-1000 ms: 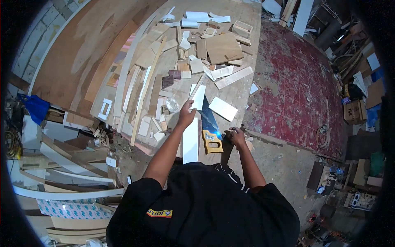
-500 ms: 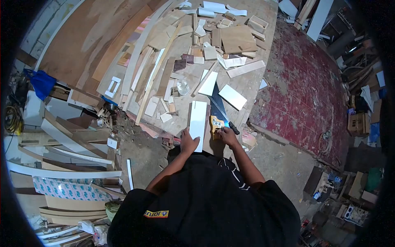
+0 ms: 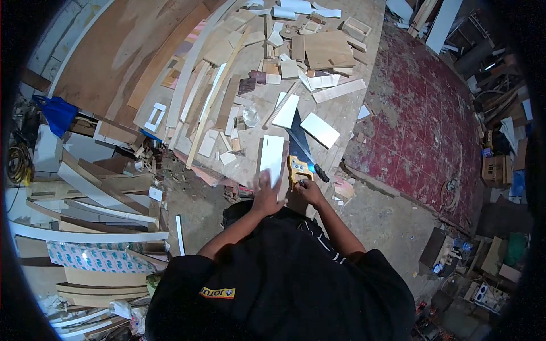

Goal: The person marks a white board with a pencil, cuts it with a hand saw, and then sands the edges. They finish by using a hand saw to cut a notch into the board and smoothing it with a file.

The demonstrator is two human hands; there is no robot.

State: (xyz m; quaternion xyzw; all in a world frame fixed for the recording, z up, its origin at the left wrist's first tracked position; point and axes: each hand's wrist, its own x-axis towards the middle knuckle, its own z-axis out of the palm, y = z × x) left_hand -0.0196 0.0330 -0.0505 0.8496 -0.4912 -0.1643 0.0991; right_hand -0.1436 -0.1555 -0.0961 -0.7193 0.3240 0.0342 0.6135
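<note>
My left hand (image 3: 267, 192) lies flat, fingers spread, on the near end of a narrow white board (image 3: 272, 154) at the workbench's front edge. Just right of the board lies a handsaw, its yellow wooden handle (image 3: 298, 169) towards me and its dark blade (image 3: 298, 138) pointing away. My right hand (image 3: 310, 191) is curled at the near end of that handle, touching it. Whether it holds something small I cannot tell. A short black object (image 3: 321, 173) lies beside the handle.
The plywood workbench (image 3: 341, 122) is strewn with offcuts, long strips (image 3: 211, 105), white panels (image 3: 319, 129) and a clear plastic bottle (image 3: 250, 117). A red patterned floor (image 3: 421, 113) lies to the right. Stacked boards and curved white pieces (image 3: 85, 193) crowd the left.
My left hand drew back from the board's far end to its near end, and the board slid slightly left. My right hand moved in to the saw handle. The view shifted downward.
</note>
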